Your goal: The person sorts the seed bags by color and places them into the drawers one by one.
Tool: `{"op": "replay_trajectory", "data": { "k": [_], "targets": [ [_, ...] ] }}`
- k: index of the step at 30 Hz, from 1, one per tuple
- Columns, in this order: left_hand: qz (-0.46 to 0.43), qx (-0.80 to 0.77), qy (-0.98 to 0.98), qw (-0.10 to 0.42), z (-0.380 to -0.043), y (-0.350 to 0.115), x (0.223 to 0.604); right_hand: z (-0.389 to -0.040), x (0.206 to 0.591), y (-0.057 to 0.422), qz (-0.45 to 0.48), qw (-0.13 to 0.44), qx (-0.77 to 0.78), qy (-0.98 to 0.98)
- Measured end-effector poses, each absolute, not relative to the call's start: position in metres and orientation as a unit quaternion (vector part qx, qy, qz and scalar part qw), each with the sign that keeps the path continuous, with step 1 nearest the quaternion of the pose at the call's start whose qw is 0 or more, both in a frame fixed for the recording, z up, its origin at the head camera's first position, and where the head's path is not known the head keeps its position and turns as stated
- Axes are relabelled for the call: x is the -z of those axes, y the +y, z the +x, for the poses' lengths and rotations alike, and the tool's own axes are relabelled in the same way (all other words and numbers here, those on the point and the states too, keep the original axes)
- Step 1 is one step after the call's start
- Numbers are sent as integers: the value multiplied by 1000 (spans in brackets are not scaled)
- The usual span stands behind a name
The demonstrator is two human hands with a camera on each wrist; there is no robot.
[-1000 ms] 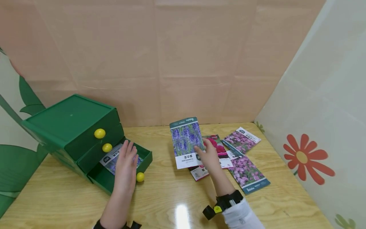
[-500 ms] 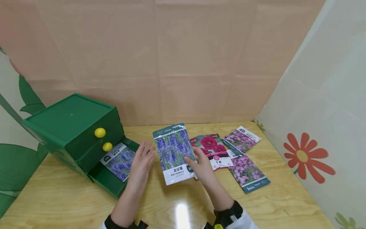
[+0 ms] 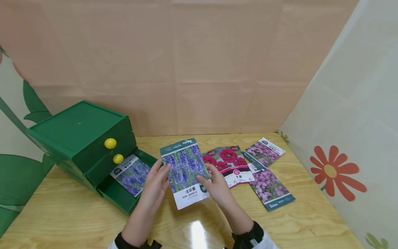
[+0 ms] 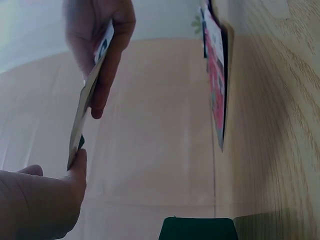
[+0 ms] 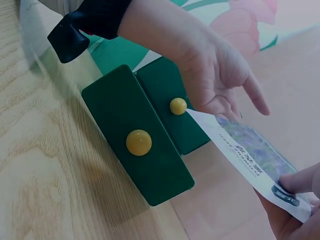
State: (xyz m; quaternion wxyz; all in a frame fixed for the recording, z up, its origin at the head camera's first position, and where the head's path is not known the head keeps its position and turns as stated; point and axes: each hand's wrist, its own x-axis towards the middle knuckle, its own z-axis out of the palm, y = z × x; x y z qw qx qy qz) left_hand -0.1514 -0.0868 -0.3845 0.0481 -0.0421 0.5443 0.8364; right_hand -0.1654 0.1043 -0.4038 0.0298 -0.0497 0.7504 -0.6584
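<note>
A lavender seed packet [image 3: 186, 173] with a white lower band is held up over the table. My right hand [image 3: 217, 186] pinches its lower right edge, thumb on the front and fingers behind. My left hand [image 3: 155, 185] is at the packet's left edge; in the right wrist view its thumb stands apart from the packet and its other fingertips are partly hidden behind it. Another lavender packet [image 3: 132, 175] lies in the pulled-out bottom drawer [image 3: 116, 197] of the green drawer box [image 3: 81, 129]. Left of my right hand's packet stands that box, its two upper drawers pushed in.
A red-flower seed packet [image 3: 230, 166] lies on the wooden table [image 3: 192, 231] behind my right hand. Two pink-flower packets, one behind [image 3: 264, 152] and one in front [image 3: 272, 190], overlap to the right. Yellow knobs [image 3: 110, 143] stick out from the drawers. A wall [image 3: 217, 69] borders the back.
My right hand has brought the lavender packet left and nearer to me. My left hand has moved right, from over the open drawer to the packet's left edge.
</note>
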Motion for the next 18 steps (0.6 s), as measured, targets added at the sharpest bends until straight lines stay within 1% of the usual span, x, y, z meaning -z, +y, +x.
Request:
{"op": "replay_trajectory", "data": {
  "k": [9, 14, 18],
  "targets": [
    [-44, -845, 532, 17, -153, -85, 386, -159, 398, 104, -78, 70, 635, 766],
    [-71, -833, 549, 5, -153, -86, 388, -156, 395, 104, -90, 86, 622, 773],
    [-97, -830, 549, 9, -154, -87, 389, -155, 396, 104, -96, 85, 603, 787]
  ]
}}
